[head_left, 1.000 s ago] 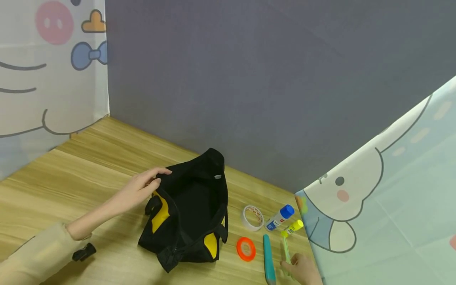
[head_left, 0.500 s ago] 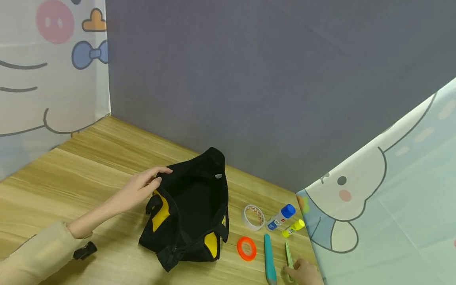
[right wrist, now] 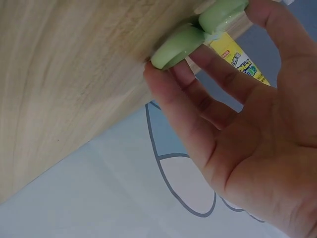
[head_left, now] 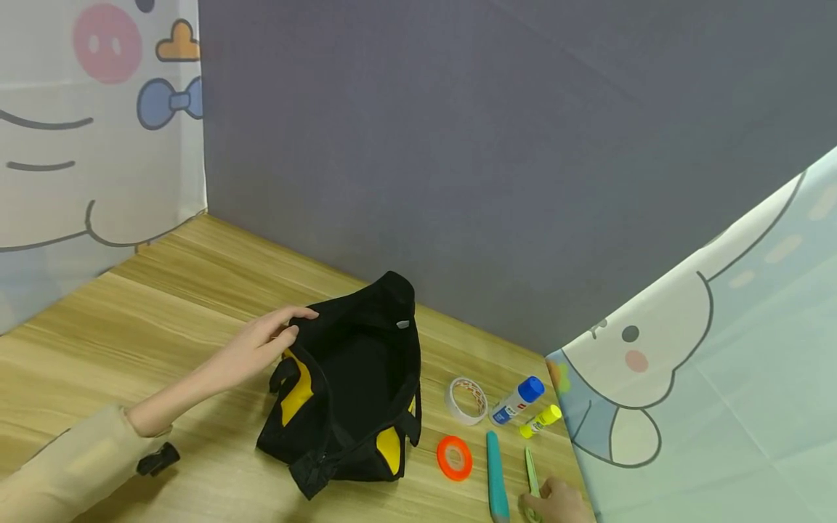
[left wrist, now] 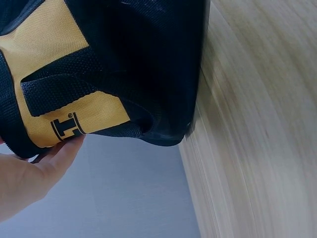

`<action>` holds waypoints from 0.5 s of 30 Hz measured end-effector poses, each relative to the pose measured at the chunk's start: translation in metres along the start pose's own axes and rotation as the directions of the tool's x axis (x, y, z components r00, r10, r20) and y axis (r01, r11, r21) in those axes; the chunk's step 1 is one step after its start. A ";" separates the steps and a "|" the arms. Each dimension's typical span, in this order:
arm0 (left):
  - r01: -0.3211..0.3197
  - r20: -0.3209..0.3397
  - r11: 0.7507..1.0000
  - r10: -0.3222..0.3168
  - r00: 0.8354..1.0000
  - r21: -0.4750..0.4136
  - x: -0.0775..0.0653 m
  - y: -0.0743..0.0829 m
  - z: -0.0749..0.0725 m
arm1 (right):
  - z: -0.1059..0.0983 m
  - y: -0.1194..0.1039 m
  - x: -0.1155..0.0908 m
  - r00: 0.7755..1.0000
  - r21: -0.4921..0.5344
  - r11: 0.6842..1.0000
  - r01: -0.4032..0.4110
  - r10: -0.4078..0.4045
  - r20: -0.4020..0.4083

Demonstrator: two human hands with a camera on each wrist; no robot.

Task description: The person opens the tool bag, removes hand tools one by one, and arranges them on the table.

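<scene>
A black bag with yellow panels [head_left: 356, 378] stands on the table with its top gaping. My left hand [head_left: 251, 350] holds the bag's left rim. In the left wrist view, fingers of that hand [left wrist: 32, 176] lie against the edge beside a yellow panel [left wrist: 101, 111]. At the lower right, my right hand [head_left: 559, 501] grips a pair of light green scissors [head_left: 531, 468] by the handles. From the right wrist, the thumb and fingers [right wrist: 171, 101] pinch the two green handle loops [right wrist: 181, 45]; the blades are hidden there.
Between bag and right hand lie a turquoise long-handled tool [head_left: 495, 476], an orange tape roll [head_left: 454, 458] and a white tape roll [head_left: 466, 401]. Behind them are a blue-capped glue stick [head_left: 518, 400] and a yellow glue tube [head_left: 540, 421]. A black buckle [head_left: 158, 460] hangs near the left sleeve.
The right hand and the scissors have shifted slightly toward the near edge, so the tips are now apart from the yellow tube. The left hand keeps its hold on the bag rim.
</scene>
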State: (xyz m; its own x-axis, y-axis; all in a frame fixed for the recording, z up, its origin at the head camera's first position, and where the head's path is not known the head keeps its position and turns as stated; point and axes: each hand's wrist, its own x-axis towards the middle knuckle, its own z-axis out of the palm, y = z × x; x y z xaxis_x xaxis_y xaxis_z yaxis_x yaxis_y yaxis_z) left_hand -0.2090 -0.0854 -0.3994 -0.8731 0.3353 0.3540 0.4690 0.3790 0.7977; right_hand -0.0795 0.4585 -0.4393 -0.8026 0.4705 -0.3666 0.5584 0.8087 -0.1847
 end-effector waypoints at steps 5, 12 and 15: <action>0.011 0.000 1.000 -0.011 1.000 0.002 0.000 0.001 0.000 | 0.002 0.001 0.001 1.000 0.032 0.999 -0.015 0.015 0.011; 0.022 0.004 1.000 -0.022 1.000 0.000 -0.001 0.002 0.000 | 0.006 0.002 0.002 0.999 0.036 0.999 -0.041 0.040 0.030; 0.024 0.004 1.000 -0.024 1.000 -0.003 -0.001 0.002 0.000 | 0.007 0.002 0.003 0.999 0.036 0.999 -0.040 0.039 0.038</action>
State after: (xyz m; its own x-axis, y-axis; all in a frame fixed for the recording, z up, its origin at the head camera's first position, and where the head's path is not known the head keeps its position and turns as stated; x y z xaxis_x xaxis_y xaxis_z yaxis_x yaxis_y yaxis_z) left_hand -0.2071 -0.0851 -0.3979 -0.8835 0.3299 0.3326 0.4475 0.3847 0.8073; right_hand -0.0795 0.4592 -0.4468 -0.7718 0.4880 -0.4077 0.5977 0.7757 -0.2028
